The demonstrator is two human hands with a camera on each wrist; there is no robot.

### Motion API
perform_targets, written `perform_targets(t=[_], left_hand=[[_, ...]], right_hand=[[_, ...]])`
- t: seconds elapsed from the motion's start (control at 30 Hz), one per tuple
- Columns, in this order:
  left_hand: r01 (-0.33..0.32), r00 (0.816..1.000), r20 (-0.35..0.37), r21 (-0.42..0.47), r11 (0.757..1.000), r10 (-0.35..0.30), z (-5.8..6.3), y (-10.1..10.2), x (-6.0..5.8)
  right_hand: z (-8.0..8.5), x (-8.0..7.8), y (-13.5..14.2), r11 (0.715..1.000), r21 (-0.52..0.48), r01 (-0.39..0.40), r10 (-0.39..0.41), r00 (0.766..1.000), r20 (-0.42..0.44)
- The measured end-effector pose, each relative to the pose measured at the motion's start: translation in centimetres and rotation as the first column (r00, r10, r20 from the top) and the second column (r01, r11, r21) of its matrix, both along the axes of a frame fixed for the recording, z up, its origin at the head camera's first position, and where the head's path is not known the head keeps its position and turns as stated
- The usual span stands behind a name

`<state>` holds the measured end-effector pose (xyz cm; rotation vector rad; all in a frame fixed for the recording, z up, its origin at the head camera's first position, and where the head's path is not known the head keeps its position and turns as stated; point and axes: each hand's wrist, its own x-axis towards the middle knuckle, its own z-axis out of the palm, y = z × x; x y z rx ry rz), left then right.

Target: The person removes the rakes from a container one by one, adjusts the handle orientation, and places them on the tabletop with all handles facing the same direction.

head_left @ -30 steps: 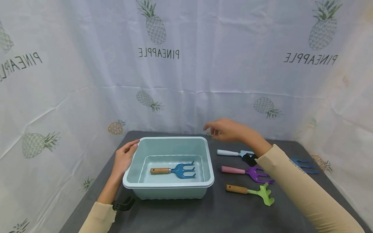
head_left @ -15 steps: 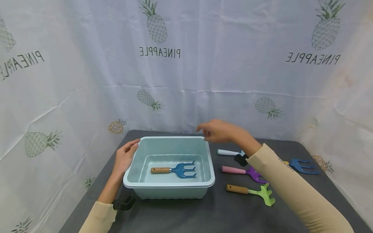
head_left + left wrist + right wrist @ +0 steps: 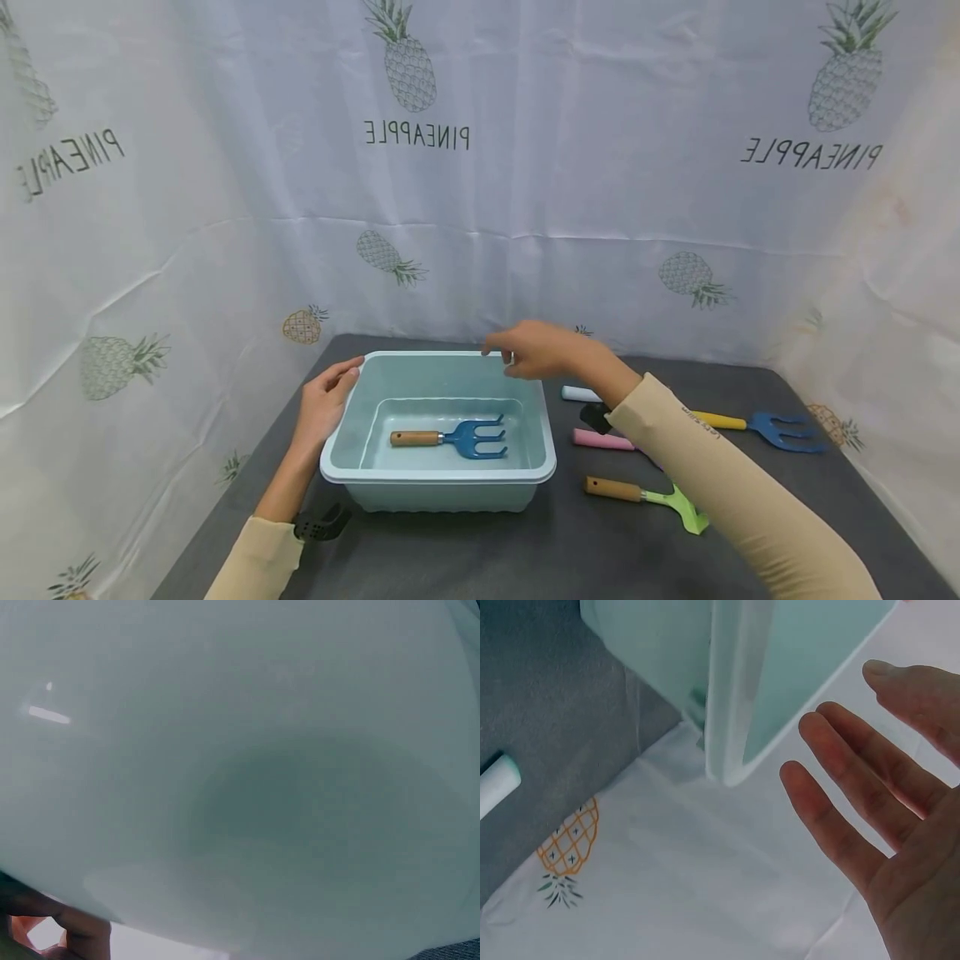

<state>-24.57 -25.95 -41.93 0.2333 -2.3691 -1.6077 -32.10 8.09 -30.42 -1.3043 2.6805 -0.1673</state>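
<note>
A pale green plastic basin stands on the dark table. Inside it lies a garden hand fork with a blue head and wooden handle. My left hand grips the basin's left rim near the far corner. In the left wrist view the basin wall fills most of the picture, with curled fingers at lower left. My right hand hovers over the far right corner, fingers relaxed and holding nothing. In the right wrist view the right hand is spread slightly, apart from the basin rim.
Right of the basin lie a white-handled tool, a pink-handled tool and a green garden rake with a wooden handle. The right sleeve partly covers them. Farther right lies a yellow-handled blue fork. A pineapple-print curtain hangs behind.
My right hand has moved left from beyond the basin's far right corner to over its far rim. The yellow-handled fork has come into fuller view. My left hand stays on the rim.
</note>
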Motion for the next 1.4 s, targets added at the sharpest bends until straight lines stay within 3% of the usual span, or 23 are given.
perform_targets(t=[0.8, 1.4], left_hand=[[0.028, 1.0, -0.005, 0.055, 0.998, -0.028, -0.2, -0.1, -0.2], [0.012, 1.0, 0.001, 0.039, 0.999, -0.012, 0.0, -0.1, -0.2]], right_hand=[[-2.1, 0.2, -7.2, 0.991, 0.102, -0.085, 0.079, 0.995, 0.062], [-5.6, -0.2, -9.7, 0.99, 0.084, -0.113, 0.102, 0.988, 0.118]])
